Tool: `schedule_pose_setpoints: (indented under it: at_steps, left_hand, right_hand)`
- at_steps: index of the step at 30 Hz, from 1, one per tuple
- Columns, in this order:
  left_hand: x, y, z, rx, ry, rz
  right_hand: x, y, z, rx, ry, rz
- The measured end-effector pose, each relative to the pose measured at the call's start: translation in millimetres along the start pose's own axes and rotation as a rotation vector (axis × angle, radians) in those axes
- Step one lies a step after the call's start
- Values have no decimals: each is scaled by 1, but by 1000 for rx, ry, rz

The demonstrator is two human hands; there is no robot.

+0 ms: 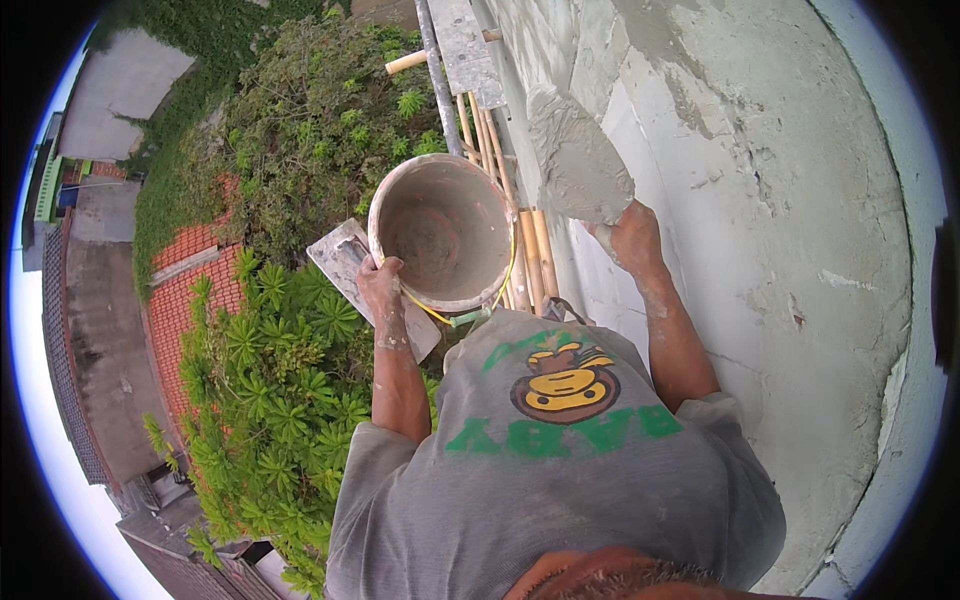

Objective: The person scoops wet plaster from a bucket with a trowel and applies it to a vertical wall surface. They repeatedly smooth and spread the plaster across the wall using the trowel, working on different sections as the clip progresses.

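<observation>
My left hand grips the near left rim of a plaster-smeared bucket, its thumb over the edge. A yellow wire handle with a green grip hangs at the bucket's near side. Grey residue coats the inside. Behind that hand and partly under the bucket is a flat plastering float; whether my fingers also hold it is hidden. On the right, my right hand is closed round a trowel, whose handle is hidden in the fist. Wet grey plaster covers its blade, which points away from me, close to the wall.
A partly plastered wall with rough patches rises along my right. Bamboo poles, a metal pole and a plaster-stained board run ahead beside it. To the left are treetops and a red tiled roof, apparently lower down.
</observation>
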State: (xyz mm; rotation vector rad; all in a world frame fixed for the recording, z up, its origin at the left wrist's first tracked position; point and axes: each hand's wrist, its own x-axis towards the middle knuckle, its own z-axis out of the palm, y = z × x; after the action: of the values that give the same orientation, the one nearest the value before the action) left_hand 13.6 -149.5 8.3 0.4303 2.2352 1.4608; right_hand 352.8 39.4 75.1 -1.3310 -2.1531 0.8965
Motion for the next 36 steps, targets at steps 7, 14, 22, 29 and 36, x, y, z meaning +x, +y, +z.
schedule_pose_setpoints:
  at_steps: [7, 14, 22, 29, 36]
  left_hand:
    - [2, -2, -3, -36, 80, 81]
    - [2, 15, -13, 62, 56, 85]
    - [-2, 14, -21, -148, -122, 11]
    - [-2, 24, -26, -155, -326, -27]
    - [-1, 46, 8, 122, -484, 107]
  right_hand:
    - [1, 40, 45, -8, -200, 203]
    - [30, 53, 52, 136, -379, 37]
    - [52, 69, 91, 649, -313, 322]
    - [83, 33, 73, 617, -367, 227]
    - [102, -58, 46, 574, -554, 101]
